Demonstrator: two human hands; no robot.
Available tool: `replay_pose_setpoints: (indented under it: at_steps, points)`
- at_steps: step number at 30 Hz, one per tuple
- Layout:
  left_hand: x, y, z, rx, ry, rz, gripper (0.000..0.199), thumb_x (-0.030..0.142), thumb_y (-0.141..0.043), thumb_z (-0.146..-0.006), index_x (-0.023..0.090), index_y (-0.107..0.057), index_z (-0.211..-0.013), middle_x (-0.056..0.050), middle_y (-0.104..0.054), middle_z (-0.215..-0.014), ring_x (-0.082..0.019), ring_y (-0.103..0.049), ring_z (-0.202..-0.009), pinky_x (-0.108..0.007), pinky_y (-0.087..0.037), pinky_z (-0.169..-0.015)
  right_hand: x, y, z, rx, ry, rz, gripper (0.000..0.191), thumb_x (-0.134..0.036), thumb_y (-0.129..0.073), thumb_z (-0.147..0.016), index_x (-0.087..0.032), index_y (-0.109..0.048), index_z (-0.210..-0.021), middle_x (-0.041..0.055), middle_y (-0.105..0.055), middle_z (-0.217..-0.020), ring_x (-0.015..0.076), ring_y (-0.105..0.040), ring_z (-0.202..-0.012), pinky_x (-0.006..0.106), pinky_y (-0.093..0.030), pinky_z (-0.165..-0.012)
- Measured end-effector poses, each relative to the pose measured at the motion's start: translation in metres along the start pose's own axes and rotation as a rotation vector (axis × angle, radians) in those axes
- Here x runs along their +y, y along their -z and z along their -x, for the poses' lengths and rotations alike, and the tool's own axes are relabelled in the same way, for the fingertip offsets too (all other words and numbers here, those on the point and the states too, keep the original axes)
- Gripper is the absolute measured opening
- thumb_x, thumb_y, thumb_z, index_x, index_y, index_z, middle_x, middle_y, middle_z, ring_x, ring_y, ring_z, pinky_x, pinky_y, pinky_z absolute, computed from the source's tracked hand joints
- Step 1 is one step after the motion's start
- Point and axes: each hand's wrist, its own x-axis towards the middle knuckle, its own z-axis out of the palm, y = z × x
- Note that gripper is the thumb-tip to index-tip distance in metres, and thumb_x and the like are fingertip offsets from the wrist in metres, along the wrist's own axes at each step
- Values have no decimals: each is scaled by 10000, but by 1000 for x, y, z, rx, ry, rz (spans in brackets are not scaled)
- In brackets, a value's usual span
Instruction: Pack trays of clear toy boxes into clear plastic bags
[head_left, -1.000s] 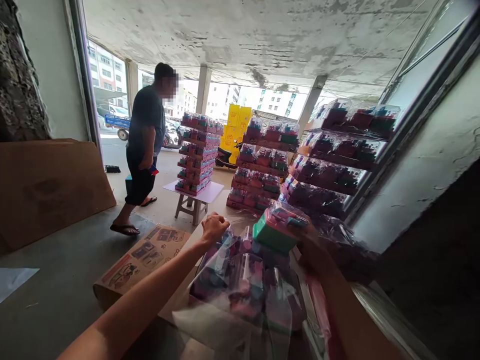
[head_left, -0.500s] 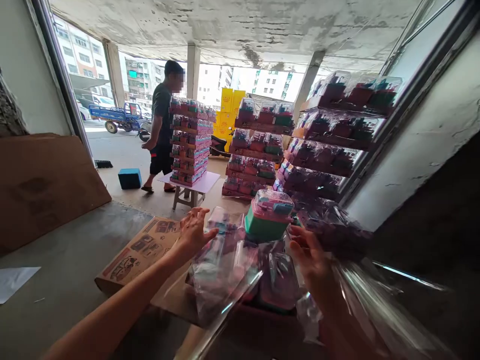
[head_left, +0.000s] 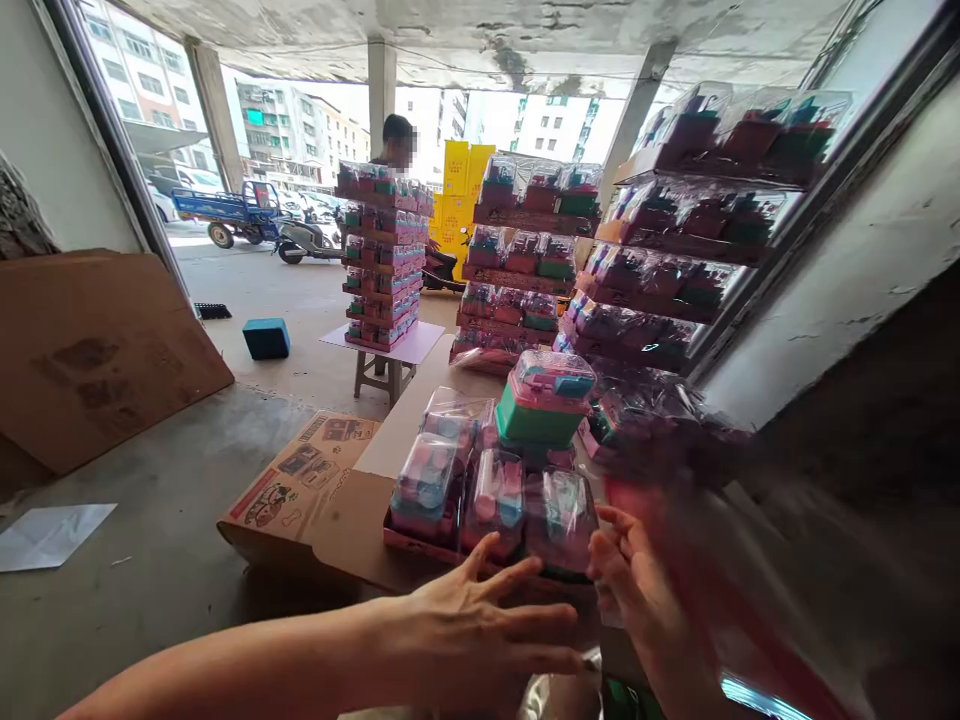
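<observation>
A shallow pink tray [head_left: 427, 545] holds several small boxes with clear domed lids, such as the pink and blue one [head_left: 496, 495] at its front. On top of the back row rests a green box [head_left: 536, 418] with a pink rim and clear lid. My left hand [head_left: 495, 625] is spread in front of the tray, palm down, holding nothing. At the tray's front right corner is my right hand [head_left: 634, 585], its fingers curled beside a clear lid; what they hold, if anything, I cannot make out. Clear plastic film [head_left: 559, 690] shows below my hands.
Stacked trays of boxes stand behind [head_left: 525, 215] and at the right [head_left: 690, 235]. Another stack [head_left: 384, 265] is on a stool [head_left: 382, 375], with a person's head behind it. A printed carton [head_left: 300, 480] lies left; a blue block [head_left: 266, 340] is on the floor.
Both my hands have come down and nearer, the left also moving right. The clear film over the tray has mostly gone from it. The person has moved right, behind the stool's stack.
</observation>
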Motion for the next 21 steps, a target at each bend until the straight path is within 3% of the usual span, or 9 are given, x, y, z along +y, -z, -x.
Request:
replay_pose_setpoints:
  at_steps: [4, 8, 10, 12, 14, 15, 16, 18, 21]
  points:
    - [-2, -14, 11, -1, -26, 24, 674, 266, -582, -824, 382, -244, -1395, 9, -394, -1410, -263, -191, -1366, -550, -56, -1122, 23, -11, 27, 58, -103, -64, 541, -571, -635, -631, -229, -471, -1016, -21, -562, -664, 163, -546, -578, 268, -436, -542]
    - [-4, -13, 28, 90, 45, -57, 645, 237, -533, -852, 339, -226, -1409, -18, -356, -1435, -254, -221, -1360, -517, -94, -1125, 37, -14, 42, -11, -207, -128, 399, -563, -615, -638, -196, -568, -787, -16, -533, -590, 146, -492, -557, 248, -395, -533]
    - [-9, -18, 40, 316, 195, -167, 621, 270, -537, -852, 318, -255, -1403, -64, -350, -1440, -281, -270, -1341, -534, -129, -1108, 41, -12, 45, -17, -234, -138, 398, -568, -628, -626, -185, -589, -729, -23, -505, -562, 132, -454, -543, 238, -370, -522]
    - [-17, -25, 52, 669, 455, -226, 578, 328, -538, -847, 290, -312, -1378, -109, -390, -1410, -301, -335, -1307, -534, -205, -1083, 42, -10, 47, -13, -263, -159, 413, -582, -633, -622, -186, -598, -736, -33, -479, -538, 123, -430, -526, 231, -360, -511]
    - [-24, -32, 65, 981, 756, -118, 551, 401, -554, -820, 243, -388, -1321, -133, -499, -1296, -298, -465, -1202, -483, -356, -1002, 43, -10, 48, -16, -288, -199, 413, -588, -642, -616, -189, -586, -706, -35, -474, -529, 118, -425, -516, 227, -362, -505]
    - [-27, -34, 71, 1063, 876, 20, 547, 447, -573, -790, 219, -438, -1269, -128, -572, -1183, -287, -546, -1091, -441, -435, -915, 44, -11, 49, -19, -295, -223, 410, -588, -647, -613, -190, -574, -683, -31, -484, -532, 118, -431, -517, 227, -367, -506]
    - [-28, -35, 76, 1079, 956, 209, 539, 495, -590, -754, 200, -494, -1195, -108, -628, -1042, -266, -603, -950, -394, -484, -811, 44, -12, 50, -20, -298, -249, 409, -587, -650, -612, -191, -559, -655, -25, -497, -539, 121, -440, -522, 229, -374, -510]
    - [-27, -32, 83, 980, 1001, 618, 453, 546, -605, -708, 176, -597, -969, -48, -644, -756, -204, -604, -696, -310, -484, -652, 45, -16, 53, -21, -299, -280, 421, -596, -648, -611, -194, -523, -608, -16, -506, -530, 127, -448, -520, 237, -383, -514]
    - [-22, -27, 86, 831, 973, 979, 381, 539, -639, -676, 159, -605, -675, -12, -592, -554, -142, -526, -557, -243, -421, -574, 50, -20, 58, 3, -296, -255, 438, -619, -637, -602, -200, -509, -612, -20, -485, -493, 129, -434, -498, 242, -379, -507]
